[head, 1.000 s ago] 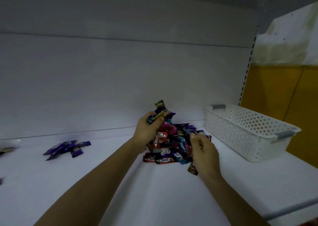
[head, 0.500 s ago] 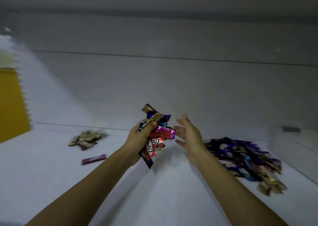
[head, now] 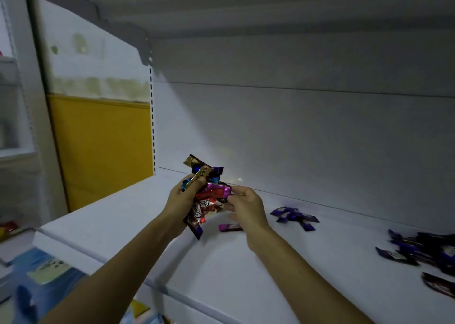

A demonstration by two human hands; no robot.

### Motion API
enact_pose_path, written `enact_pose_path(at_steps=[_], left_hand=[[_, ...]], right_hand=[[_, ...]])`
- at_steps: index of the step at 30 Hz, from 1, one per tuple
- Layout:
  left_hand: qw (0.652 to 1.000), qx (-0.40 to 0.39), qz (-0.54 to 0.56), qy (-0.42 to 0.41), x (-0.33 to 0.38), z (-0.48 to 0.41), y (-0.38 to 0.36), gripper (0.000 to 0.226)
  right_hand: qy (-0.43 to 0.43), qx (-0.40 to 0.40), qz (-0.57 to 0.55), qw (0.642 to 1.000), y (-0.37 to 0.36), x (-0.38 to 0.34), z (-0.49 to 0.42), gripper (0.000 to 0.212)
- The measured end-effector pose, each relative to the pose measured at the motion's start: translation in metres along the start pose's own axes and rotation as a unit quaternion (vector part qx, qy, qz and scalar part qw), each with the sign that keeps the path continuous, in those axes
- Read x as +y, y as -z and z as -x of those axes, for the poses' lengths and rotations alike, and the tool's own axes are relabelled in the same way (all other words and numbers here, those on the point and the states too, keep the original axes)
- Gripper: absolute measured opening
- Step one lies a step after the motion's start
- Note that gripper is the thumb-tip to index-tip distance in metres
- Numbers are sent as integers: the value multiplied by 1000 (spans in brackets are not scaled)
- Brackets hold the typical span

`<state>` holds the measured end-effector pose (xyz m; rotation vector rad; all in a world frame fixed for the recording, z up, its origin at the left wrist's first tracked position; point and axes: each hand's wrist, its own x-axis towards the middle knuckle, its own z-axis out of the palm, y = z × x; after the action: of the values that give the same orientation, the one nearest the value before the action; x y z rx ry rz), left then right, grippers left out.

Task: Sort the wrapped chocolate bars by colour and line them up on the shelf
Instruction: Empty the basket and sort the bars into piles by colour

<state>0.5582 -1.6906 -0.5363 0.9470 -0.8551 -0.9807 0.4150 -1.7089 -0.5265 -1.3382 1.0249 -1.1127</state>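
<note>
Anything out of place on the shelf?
Yes. The purple bars by the back wall lie criss-crossed, not in a line. One magenta bar lies alone beside them. The left hand grips a mixed-colour bundle, unsorted; the right hand pinches it.

free: shelf (head: pixel 110 227) left end | obstacles: magenta bar (head: pixel 230 227) centre, purple bars (head: pixel 294 216), dark pile (head: pixel 423 249) right

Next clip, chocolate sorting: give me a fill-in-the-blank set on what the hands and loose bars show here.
1. The left hand grips a bunch of mixed bars, its magenta bar pinched by the right hand, above the ___.
2. The small group of bars lying to the right of the right hand is all ___.
3. The wall panel at the far left is ___.
Missing: shelf; purple; yellow.
</note>
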Motion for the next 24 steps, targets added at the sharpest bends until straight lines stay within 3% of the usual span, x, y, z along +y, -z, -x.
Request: enact_pose_path(at_steps=[5,12,20,24], left_hand=[[1000,11,5,4,-4,-10,18,23],[1000,14,12,1,-12,-24,33,20],[999,28,41,13,-28,-30,40,18],[998,33,45,10,-30,-28,40,17]], right_hand=[[-3,7,16,1000,-11,1,-14,6],[-27,28,-12,999,-27,7,-35,11],[-51,76,-215,972,-5,24,-49,8],[-30,109,-244,963,0,28,-52,7]])
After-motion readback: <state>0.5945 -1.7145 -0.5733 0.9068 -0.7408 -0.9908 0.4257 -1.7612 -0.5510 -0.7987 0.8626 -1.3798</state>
